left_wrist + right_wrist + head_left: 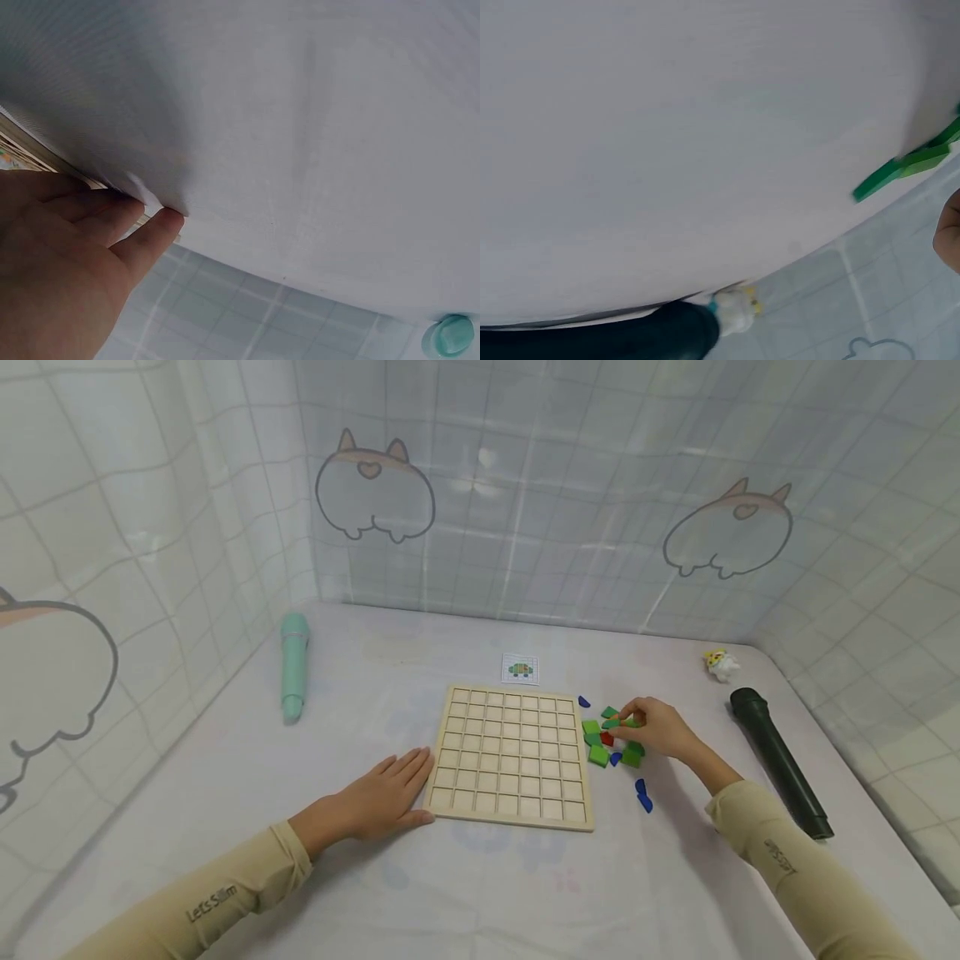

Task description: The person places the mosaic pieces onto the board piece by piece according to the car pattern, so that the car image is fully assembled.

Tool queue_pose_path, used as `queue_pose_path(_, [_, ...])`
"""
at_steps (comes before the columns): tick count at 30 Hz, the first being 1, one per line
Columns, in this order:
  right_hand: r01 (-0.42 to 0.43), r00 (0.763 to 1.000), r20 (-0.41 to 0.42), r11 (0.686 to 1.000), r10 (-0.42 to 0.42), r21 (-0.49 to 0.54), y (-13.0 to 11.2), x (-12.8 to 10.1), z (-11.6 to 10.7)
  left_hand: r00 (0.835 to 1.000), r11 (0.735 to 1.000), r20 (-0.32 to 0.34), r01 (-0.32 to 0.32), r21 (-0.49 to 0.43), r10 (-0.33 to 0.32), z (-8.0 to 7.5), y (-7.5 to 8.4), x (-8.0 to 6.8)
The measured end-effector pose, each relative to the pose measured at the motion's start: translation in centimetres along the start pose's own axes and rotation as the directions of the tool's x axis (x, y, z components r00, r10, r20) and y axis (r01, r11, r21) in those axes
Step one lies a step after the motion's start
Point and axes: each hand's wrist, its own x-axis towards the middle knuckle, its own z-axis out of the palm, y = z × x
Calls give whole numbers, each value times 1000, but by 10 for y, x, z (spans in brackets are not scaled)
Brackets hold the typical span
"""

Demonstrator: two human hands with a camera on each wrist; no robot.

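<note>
A wooden grid board (pixel 510 825) lies flat on the cloth, its squares bare. My left hand (pixel 386 795) rests on the cloth at its left edge, fingers extended; the left wrist view shows those fingers (pixel 154 236) beside the board's rim. Over a loose pile right of the board, my right hand (pixel 656 727) pinches a small dark green piece (pixel 612 724) between thumb and fingertips. Around it lie light green squares (pixel 598 755), a red piece (pixel 607 739) and blue half-rounds (pixel 644 802). The right wrist view catches only a bit of the hand (pixel 949 236) and some green pieces (pixel 877 180).
Behind the board lies a small picture card (pixel 521 669). A mint-green microphone-shaped thing (pixel 294 668) is at the left. On the right are a black microphone (pixel 780 764) and a small white-and-yellow figurine (pixel 722 665). Tile-patterned curtains (pixel 525 527) enclose the table.
</note>
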Motion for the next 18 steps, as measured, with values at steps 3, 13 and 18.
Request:
queue_pose_path(3, [32,999,-13,999,-32,14,-9,5,4,1000,1000,2,-2,-8,2,-2,1,0])
queue_pose_path(13, [128,992,0,988,-128,89,-48,27,27,1000,1000,2,-7,-14,7,-9,5,-3])
queue_pose_path(18, [174,983,33,978,-178,115,-66,38,41,1000,1000,2,-10,-9,10,-7,5,-3])
